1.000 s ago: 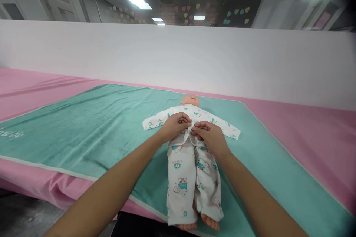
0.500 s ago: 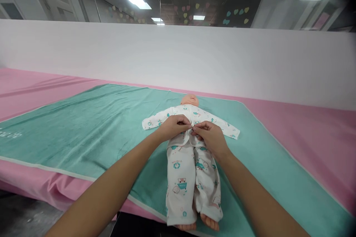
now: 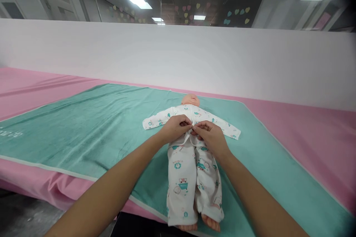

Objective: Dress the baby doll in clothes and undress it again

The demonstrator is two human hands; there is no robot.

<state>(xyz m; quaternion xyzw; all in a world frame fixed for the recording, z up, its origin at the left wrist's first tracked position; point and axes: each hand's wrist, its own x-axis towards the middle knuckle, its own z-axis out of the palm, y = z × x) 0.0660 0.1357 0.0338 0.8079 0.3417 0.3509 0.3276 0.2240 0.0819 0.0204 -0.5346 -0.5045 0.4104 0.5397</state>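
Observation:
A baby doll point(image 3: 190, 100) lies on its back, head away from me and bare feet at the near edge. It wears a white printed jacket point(image 3: 182, 110) with both sleeves spread out, and matching printed trousers point(image 3: 181, 177). My left hand point(image 3: 177, 127) pinches the jacket's front edge at the belly. Right beside it, my right hand point(image 3: 210, 133) pinches the other side of the same front opening. The fingertips of both hands nearly meet at the middle; any fastener between them is too small to make out. Below the hands, the jacket's lower hem parts slightly.
Under the doll is a green blanket point(image 3: 83, 129) with a pale border, spread over a pink cover point(image 3: 306, 129). A white low wall point(image 3: 167, 59) runs along the back, with glass above it. Something black point(image 3: 136, 226) sits below the near edge.
Hardly anything differs. Both hands stay pinched at the jacket front, with only a tiny shift of the whole view.

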